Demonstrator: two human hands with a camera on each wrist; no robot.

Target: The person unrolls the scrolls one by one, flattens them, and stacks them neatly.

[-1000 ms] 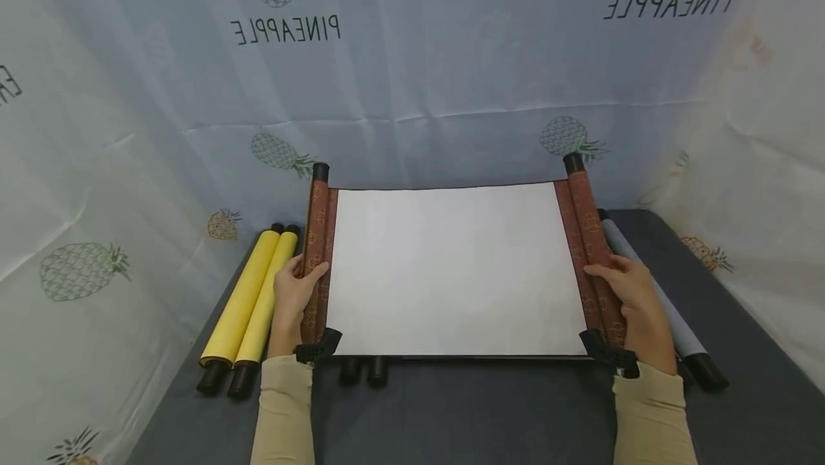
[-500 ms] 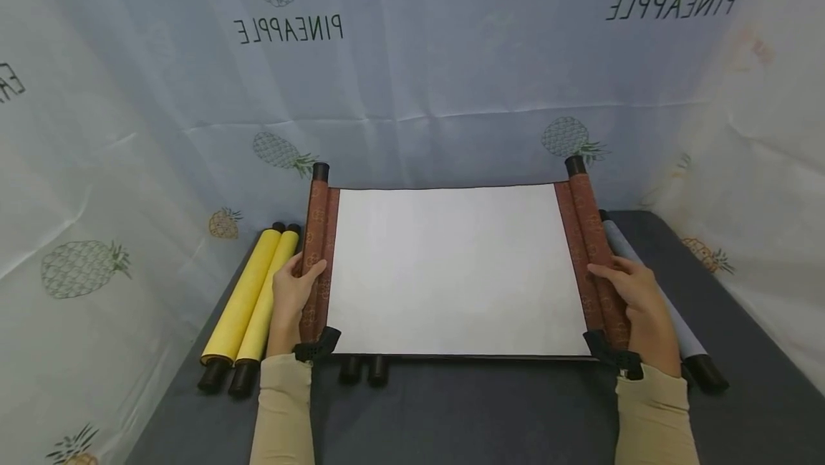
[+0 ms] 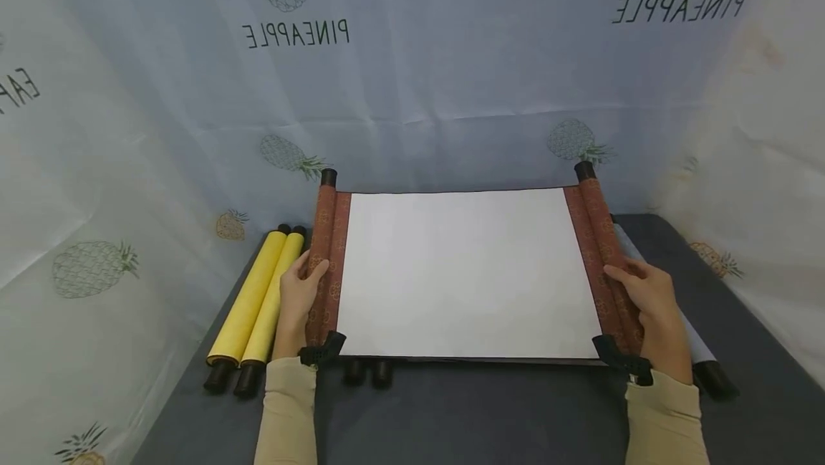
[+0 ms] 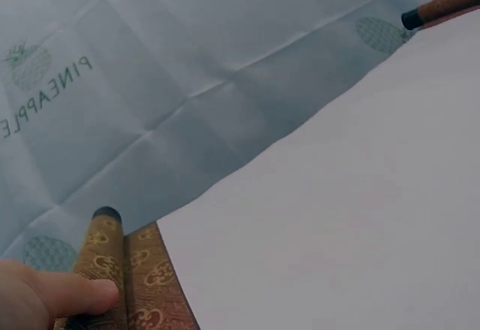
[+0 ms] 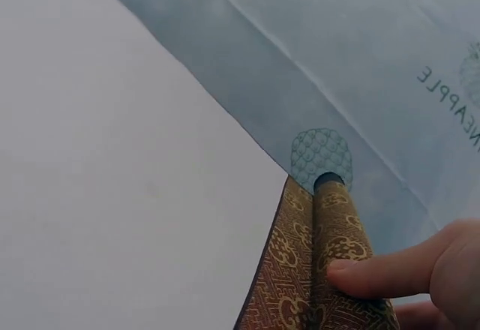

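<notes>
scroll: brown brocade scroll (image 3: 468, 271) lies spread flat on the dark grey table (image 3: 490, 415), blank white sheet face up, filling the middle of the table between both hands.
left roller: left roller (image 3: 322, 250) runs front to back, black knob at the far end; brocade border strip sits just beside it on the inner side.
right roller: right roller (image 3: 609, 257) mirrors it, far knob touching or just short of the backdrop – cannot tell which.
left hand: left hand (image 3: 298, 300) curls round the left roller near its front half, thumb on top; left wrist view shows a fingertip pressed on the roller's patterned cloth.
right hand: right hand (image 3: 651, 307) wraps the right roller the same way, fingers over the top; right wrist view shows one finger lying across the roller.
handling: judged light overall; rollers stiff, sheet thin and soft, likely to crease or tear if pulled unevenly. Cloth wrap looks grippy, not slick.
grip point: best held on the rollers mid-length, both sides at once; avoid the white sheet and the knobs.
yellow scrolls: two rolled yellow scrolls (image 3: 254, 307) lie side by side just left of the left hand, black end caps toward the person.
grey scroll: rolled grey scroll (image 3: 692, 339) lies just beside the right roller, mostly hidden behind the right hand.
under front edge: two black end caps (image 3: 367, 372) poke out below the sheet's front edge; what they belong to is hidden.
backdrop: pale pineapple-print cloth (image 3: 451, 78) on three sides.
</notes>
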